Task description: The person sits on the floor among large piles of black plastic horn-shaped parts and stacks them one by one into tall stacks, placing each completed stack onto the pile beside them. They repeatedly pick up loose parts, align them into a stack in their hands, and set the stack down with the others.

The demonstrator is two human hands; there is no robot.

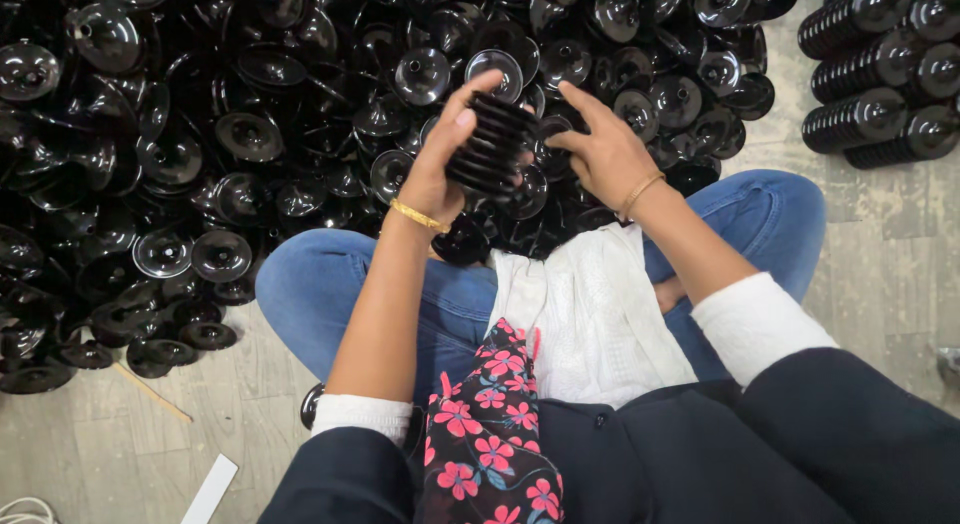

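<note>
Stack of black discs is gripped by the left hand, long axis slanting far-right to near-left; right hand, fingers spread open, is touching its right side above the disc pile.

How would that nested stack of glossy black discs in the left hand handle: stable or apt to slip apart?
The nested stack of glossy black discs probably holds together, being tightly nested. The shiny surfaces look slippery. The left hand lifts it alone, suggesting lightness; the right hand merely steadies.
</note>
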